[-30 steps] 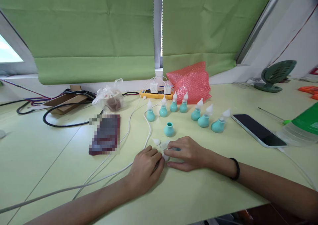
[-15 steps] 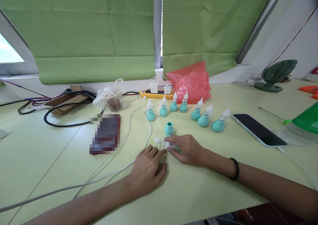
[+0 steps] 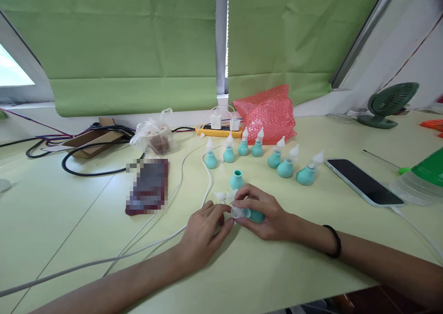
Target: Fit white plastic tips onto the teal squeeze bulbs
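"What's the right hand (image 3: pixel 270 211) got?"

"A teal bulb (image 3: pixel 256 216), gripped on its side, low over the tabletop (image 3: pixel 86 221) on the near-edge side of the loose pieces. A clear collar (image 3: pixel 238 212) is at its mouth. The left hand (image 3: pixel 204 228) has finger and thumb at the collar's other end; whether they actually pinch it, I can't tell."

"How would you handle it?"

"I'd keep collar and bulb in one straight line, hold firmly without squashing, since the bulb looks soft, and press evenly. A tilted collar would probably sit crooked."

"And what can't you see?"

"The bulb's base, tucked behind the right hand, and how deep the collar sits. Towards the far edge there's a white tip (image 3: pixel 220 196) and a clear piece (image 3: pixel 229 195), partly covered; I can't make out its shape. An open bulb (image 3: pixel 237 180) stands upright beyond. Off right, a green-labelled bottle (image 3: pixel 431 171) is cut off, and that dark red thing (image 3: pixel 147 184) is blurred into squares."
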Tool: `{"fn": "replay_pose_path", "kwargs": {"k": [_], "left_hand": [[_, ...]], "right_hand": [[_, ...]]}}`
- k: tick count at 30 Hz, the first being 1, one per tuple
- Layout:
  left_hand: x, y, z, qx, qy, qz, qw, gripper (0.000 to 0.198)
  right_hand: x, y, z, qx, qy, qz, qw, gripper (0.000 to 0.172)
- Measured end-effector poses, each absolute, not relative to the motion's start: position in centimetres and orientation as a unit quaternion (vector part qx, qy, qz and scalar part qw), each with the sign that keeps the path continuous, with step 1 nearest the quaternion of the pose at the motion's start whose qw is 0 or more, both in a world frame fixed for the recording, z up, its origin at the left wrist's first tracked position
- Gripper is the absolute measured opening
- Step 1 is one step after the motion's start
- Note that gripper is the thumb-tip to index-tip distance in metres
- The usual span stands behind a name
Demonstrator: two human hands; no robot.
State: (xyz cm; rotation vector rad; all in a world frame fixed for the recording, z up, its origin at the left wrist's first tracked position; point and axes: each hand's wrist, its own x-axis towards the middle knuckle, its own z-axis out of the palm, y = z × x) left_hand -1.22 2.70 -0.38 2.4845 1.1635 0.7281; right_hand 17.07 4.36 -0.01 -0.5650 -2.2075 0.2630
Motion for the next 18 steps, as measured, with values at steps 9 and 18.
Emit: {"fn": "replay_pose_path", "kwargs": {"k": [9,18], "left_hand": [[-1.37,2.63,-0.23,0.854,0.37,0.318,0.18,0.016],[-1.29,2.7,-0.16,0.834,0.369,0.349,0.217,0.017]], "right_hand": [[16.82,3.8,0.27,-0.277,-0.873,0.216,0.339,0.022],[16.14,3.51,0.08,-0.326,-0.787,0.392,0.346,0.033]]}}
